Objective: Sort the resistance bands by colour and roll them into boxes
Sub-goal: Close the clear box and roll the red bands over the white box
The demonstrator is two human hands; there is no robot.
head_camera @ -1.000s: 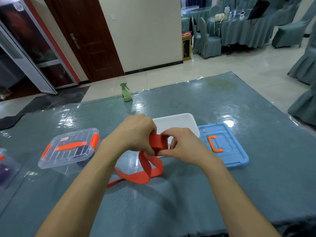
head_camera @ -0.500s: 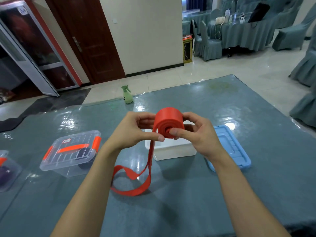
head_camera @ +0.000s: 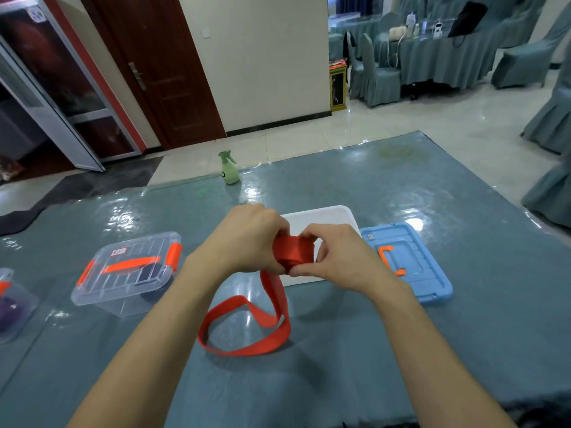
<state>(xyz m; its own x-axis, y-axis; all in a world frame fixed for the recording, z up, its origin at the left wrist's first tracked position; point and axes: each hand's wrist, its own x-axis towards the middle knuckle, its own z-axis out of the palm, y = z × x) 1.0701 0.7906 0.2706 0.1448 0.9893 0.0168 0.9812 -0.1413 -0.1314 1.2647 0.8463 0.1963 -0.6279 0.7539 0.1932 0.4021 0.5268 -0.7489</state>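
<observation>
While behind red band (head_camera: 294, 252), white box (head_camera: 324, 217)

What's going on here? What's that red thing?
A person is rolling up a red resistance band. Both the left hand and the right hand grip the rolled part, while the loose tail loops on the table. An open white box sits just behind, its blue lid beside it.
</observation>
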